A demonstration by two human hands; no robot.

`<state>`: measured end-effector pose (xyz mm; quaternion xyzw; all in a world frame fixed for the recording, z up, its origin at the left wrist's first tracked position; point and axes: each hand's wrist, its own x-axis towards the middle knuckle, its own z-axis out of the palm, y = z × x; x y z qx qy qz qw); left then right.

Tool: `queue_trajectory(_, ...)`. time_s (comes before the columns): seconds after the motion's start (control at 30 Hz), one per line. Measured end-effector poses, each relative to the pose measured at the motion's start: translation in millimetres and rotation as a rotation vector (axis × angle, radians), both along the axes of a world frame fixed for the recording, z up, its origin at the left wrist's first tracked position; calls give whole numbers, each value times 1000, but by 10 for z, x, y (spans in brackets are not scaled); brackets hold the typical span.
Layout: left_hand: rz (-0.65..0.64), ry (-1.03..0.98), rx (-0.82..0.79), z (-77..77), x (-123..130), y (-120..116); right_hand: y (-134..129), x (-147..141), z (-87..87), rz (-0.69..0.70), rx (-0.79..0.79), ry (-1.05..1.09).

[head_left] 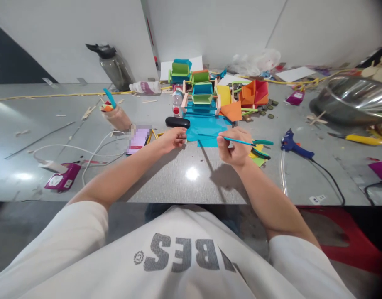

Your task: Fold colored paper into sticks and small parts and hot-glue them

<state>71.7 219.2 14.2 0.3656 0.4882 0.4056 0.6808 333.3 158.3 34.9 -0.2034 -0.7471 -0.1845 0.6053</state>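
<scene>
My left hand (175,139) is closed at the left edge of the blue paper sheets (206,126), its fingers curled together. What it pinches, if anything, is too small to make out. Just behind it lies a black oblong case (177,122). My right hand (236,145), over the right side of the sheets, grips a thin blue stick (241,141) that slants across the fingers. Pliers with green and black handles (262,154) lie beside that hand on green and yellow paper. Behind the sheets stands a wooden-framed model with blue and green folded paper (202,93).
A blue glue gun (295,145), a yellow-handled cutter (363,139) and a steel bowl (354,99) are to the right. Leftward are a phone (138,140), white cable, stick-filled cup (118,118) and purple power block (64,176). Farther back stand a grey jug (114,68) and orange paper pieces (253,94).
</scene>
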Motion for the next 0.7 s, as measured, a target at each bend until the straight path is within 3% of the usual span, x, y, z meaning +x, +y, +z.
queue_trajectory(0.17,-80,433,178,1,74,-78,28,36,-1,-35,9,26)
queue_trajectory(0.33,-70,787,483,140,7,-9,87,50,-72,-62,-36,-6)
queue_trajectory(0.37,-123,851,577,161,0,31,100,56,-96,-70,-55,-24)
queue_trajectory(0.43,-384,1042,862,164,11,115,121,71,-145,-107,-108,-57)
queue_trajectory(0.5,-558,1138,1052,118,53,183,137,92,-182,-167,-171,-72)
queue_trajectory(0.57,-590,1195,1110,54,108,226,148,113,-201,-211,-209,-52)
queue_trajectory(0.7,-571,1309,1069,-14,193,255,161,146,-196,-259,-223,10)
